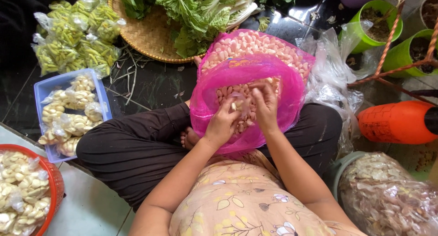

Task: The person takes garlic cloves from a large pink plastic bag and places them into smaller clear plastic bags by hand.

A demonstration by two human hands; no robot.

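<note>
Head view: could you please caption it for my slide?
Seated cross-legged, left hand and right hand work garlic cloves in a pink bag.

I sit on a dark, shiny floor that reflects light. At my left it meets a pale tiled step. Around me are a woven tray, a blue tub, green pots and an orange container.

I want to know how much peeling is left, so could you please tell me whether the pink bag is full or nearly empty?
Fairly full: the pink bag holds a heap of cloves filling its open mouth.
</note>
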